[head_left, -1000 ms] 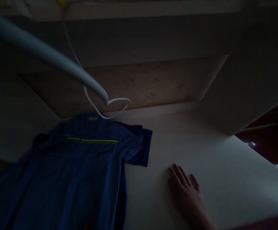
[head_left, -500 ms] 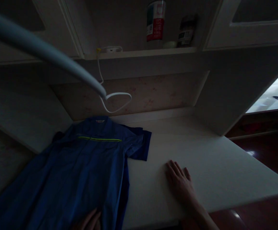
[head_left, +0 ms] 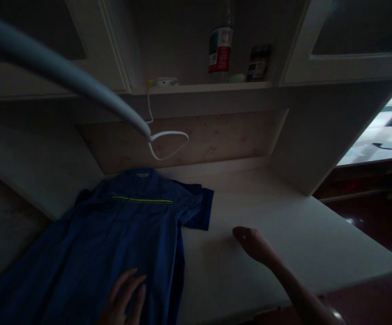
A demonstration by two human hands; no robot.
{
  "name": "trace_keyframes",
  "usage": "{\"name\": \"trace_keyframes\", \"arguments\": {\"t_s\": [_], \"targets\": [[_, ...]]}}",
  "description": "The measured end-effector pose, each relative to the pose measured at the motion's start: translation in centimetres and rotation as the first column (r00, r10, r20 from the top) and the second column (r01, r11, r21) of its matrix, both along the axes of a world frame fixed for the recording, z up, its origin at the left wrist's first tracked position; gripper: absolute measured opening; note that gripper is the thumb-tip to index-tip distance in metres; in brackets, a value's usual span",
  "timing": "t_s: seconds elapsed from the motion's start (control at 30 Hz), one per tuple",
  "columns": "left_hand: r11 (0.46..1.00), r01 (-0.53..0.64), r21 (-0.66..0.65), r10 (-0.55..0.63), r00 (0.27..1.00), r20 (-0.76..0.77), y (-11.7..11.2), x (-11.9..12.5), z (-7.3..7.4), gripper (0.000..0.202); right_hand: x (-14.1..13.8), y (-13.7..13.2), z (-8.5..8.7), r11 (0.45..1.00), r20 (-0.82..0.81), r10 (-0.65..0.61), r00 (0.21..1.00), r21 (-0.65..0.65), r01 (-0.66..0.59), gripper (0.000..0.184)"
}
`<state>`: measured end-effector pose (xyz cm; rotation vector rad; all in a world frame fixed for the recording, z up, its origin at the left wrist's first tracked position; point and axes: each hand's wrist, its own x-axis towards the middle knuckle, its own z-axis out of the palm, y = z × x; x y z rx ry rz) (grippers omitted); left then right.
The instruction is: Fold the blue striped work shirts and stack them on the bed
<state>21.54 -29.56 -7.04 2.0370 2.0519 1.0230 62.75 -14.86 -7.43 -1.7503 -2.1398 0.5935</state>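
A blue short-sleeved shirt [head_left: 121, 243] with a thin yellow-green stripe lies flat on the white counter [head_left: 283, 234], collar toward the wall. My left hand [head_left: 124, 300] rests on the shirt's lower part with its fingers spread flat. My right hand [head_left: 253, 243] hovers just above the bare counter to the right of the shirt's sleeve, turned edge-on in the dim light, its fingers drawn together and nothing visible in it.
A pale curved arm [head_left: 63, 72] reaches in from the upper left, ending in a white looped cord [head_left: 168, 144]. A shelf above holds a bottle [head_left: 220, 49] and a small dark container [head_left: 258, 63]. Cabinets flank it. The counter's edge drops to a dark red floor [head_left: 368, 212] on the right.
The view tilted up, revealing the shelf. My left hand came into view and onto the shirt. My right hand lifted from lying flat on the counter and turned.
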Motion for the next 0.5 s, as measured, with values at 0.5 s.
{"name": "trace_keyframes", "arguments": {"t_s": [0.5], "targets": [[0.939, -0.294, -0.178, 0.086, 0.702, -0.707, 24.5, -13.8, 7.0, 0.056, -17.0, 15.2, 2.4, 0.990, 0.049, -0.124, 0.991, -0.057, 0.127, 0.064]]}}
